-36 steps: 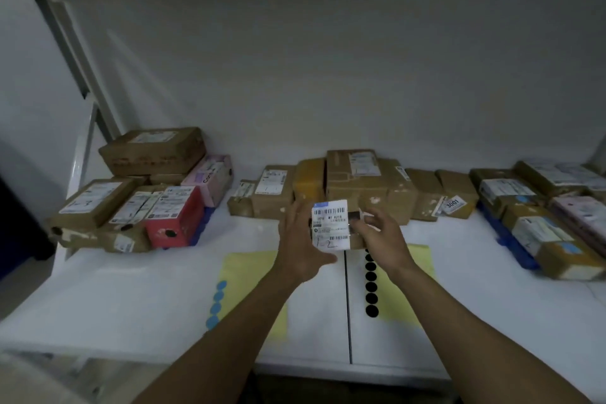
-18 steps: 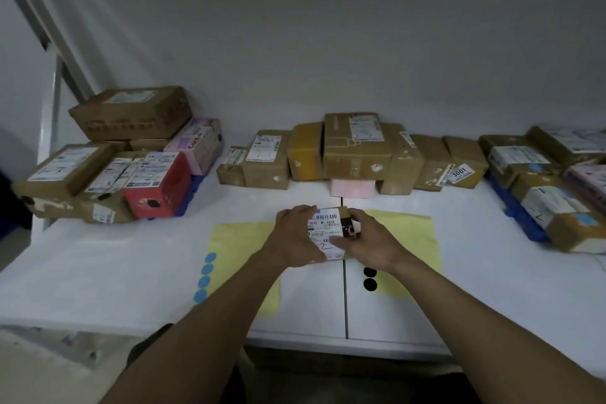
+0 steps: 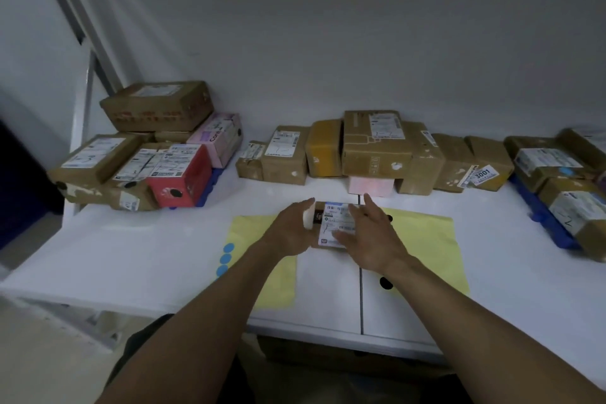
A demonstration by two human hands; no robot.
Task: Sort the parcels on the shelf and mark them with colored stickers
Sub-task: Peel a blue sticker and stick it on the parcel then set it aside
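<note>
Left hand (image 3: 292, 229) grips small parcel (image 3: 329, 234) at end, right hand (image 3: 370, 236) rests flat, uncurled, on label (image 3: 339, 218); I judge label faces up to choose blue stickers (image 3: 226, 259) or black sticker (image 3: 386, 283).

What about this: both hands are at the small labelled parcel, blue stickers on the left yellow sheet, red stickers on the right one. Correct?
The head view shows black stickers, not red, on the right yellow sheet. The rest holds: left hand and right hand at the small labelled parcel, blue stickers on the left yellow sheet.
</note>
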